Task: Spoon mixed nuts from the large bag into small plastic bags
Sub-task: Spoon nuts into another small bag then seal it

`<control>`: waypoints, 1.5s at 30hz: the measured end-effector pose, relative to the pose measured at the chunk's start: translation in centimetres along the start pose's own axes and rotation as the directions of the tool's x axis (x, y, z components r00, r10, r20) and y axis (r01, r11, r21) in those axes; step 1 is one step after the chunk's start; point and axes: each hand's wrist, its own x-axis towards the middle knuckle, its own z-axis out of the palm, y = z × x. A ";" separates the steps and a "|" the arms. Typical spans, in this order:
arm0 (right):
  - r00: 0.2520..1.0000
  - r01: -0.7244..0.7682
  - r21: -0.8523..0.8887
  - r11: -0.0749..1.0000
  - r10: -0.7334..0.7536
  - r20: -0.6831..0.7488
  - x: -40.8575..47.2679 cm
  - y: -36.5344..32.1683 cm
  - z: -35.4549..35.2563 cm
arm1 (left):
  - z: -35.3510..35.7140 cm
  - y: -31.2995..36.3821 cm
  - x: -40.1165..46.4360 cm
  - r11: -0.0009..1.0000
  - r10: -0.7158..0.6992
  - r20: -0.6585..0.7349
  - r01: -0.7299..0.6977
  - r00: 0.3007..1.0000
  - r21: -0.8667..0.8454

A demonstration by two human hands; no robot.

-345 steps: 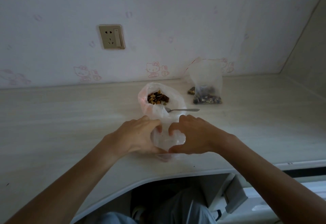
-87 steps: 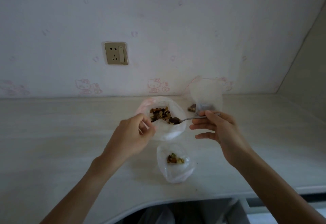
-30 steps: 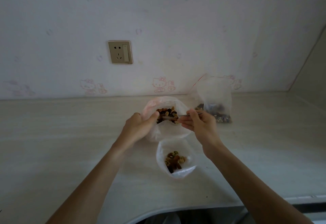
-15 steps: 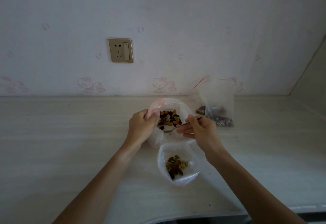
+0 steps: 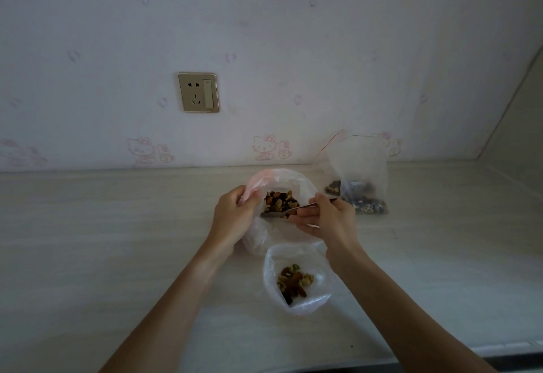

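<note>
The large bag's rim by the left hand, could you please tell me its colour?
Pink, on otherwise clear plastic: the large bag rim, pinched by the left hand, seen in the head view.

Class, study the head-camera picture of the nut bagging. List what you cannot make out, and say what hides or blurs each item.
Head view only:
- Spoon bowl: loaded or empty is unclear, it blends into the nuts in the large bag.
- Spoon handle: mostly covered by the right hand.
- Large bag's near-left rim: wrapped by the left hand.
- Zip bag contents at the back: too small and dim to identify.
- Desk front edge: cut off by the frame.
</note>
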 end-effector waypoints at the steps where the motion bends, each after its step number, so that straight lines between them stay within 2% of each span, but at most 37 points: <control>1: 1.000 0.014 0.006 1.000 -0.014 -0.006 0.0 0.1 0.0 | 0.0 0.0 0.0 1.000 -0.005 -0.006 0.005 1.000 -0.001; 4: 0.998 0.062 -0.030 0.998 -0.061 0.009 -0.2 0.3 0.3 | 0.2 0.0 0.0 1.000 -0.016 -0.024 0.016 1.000 -0.012; 7: 0.994 0.110 -0.168 0.980 -0.104 0.043 -0.2 0.7 0.8 | 0.3 -0.2 0.1 0.999 -0.016 -0.039 0.015 0.999 -0.028; 12: 0.993 0.114 -0.238 0.965 -0.111 0.024 0.1 0.9 0.6 | 0.1 -0.4 0.4 0.996 -0.031 -0.061 0.026 0.998 -0.087; 15: 0.995 0.084 -0.139 0.987 -0.091 -0.040 0.3 1.0 0.5 | 0.2 -0.5 0.4 0.995 -0.021 -0.052 0.016 0.998 -0.094; 18: 0.997 0.063 -0.029 0.998 -0.065 -0.046 0.0 0.8 0.2 | 0.2 -0.6 0.4 0.998 0.004 -0.050 -0.007 0.999 -0.067; 23: 0.997 0.074 -0.185 0.980 -0.070 0.026 -0.1 0.9 0.2 | 0.3 -0.7 0.5 0.998 0.005 -0.059 -0.008 0.998 -0.058; 25: 0.998 0.069 -0.195 0.978 -0.066 0.019 0.0 1.0 0.3 | 0.2 -0.7 0.4 0.997 0.005 -0.052 -0.009 0.999 -0.072; 31: 0.997 -0.011 0.030 0.999 0.013 -0.075 0.4 1.0 -0.1 | 0.3 -0.7 0.5 0.998 0.027 -0.057 -0.031 0.998 -0.063; 33: 0.996 -0.015 0.057 0.998 0.020 -0.092 0.4 1.0 -0.1 | 0.3 -0.8 0.6 0.997 0.028 -0.053 -0.031 0.998 -0.069; 37: 0.994 0.013 0.013 1.000 -0.011 -0.104 0.5 1.2 -0.2 | 0.4 -1.0 0.7 0.997 0.024 -0.040 -0.027 0.999 -0.077; 41: 0.998 0.040 -0.062 0.997 -0.043 -0.041 0.6 1.3 -0.2 | 0.4 -1.3 0.8 0.998 0.025 -0.035 -0.027 0.999 -0.060; 45: 0.999 0.046 -0.067 0.997 -0.046 0.001 0.7 1.0 -0.4 | 0.1 -1.5 0.9 0.999 0.052 -0.053 -0.052 0.997 0.014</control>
